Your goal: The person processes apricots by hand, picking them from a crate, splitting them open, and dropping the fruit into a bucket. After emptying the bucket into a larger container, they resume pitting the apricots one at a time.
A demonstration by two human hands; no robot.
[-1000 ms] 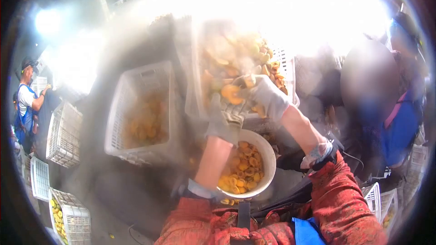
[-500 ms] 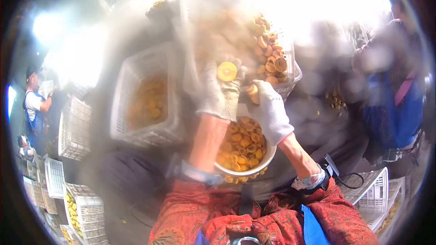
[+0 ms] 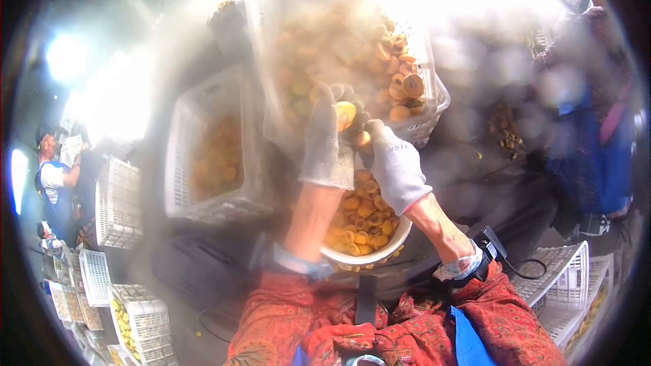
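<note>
My left hand (image 3: 327, 142), in a pale knitted glove, is closed round a yellow peach half (image 3: 346, 115) held up between thumb and fingers. Close beside it my right hand (image 3: 400, 166), in a white glove, pinches a small tan piece with a rounded end (image 3: 364, 139); cannot tell what kind of thing it is. Both hands are over the near edge of a white crate (image 3: 434, 88) full of halved peaches (image 3: 400, 85), some with dark hollows. Below them, a round white tub (image 3: 405, 234) holds many yellow-orange peach pieces (image 3: 363, 220), partly hidden by my left forearm.
Left of the hands stands a white crate (image 3: 178, 163) with blurred orange pieces inside. More crates (image 3: 116, 203) line the far left, where a person (image 3: 57, 176) stands. Another person (image 3: 590, 122) is at the right. Stacked crates (image 3: 559, 278) lie lower right; glare blurs the top.
My left hand has turned, tilting the peach half from facing me to edge-on. My right hand has moved slightly left, closer to it. The view has shifted a little.
</note>
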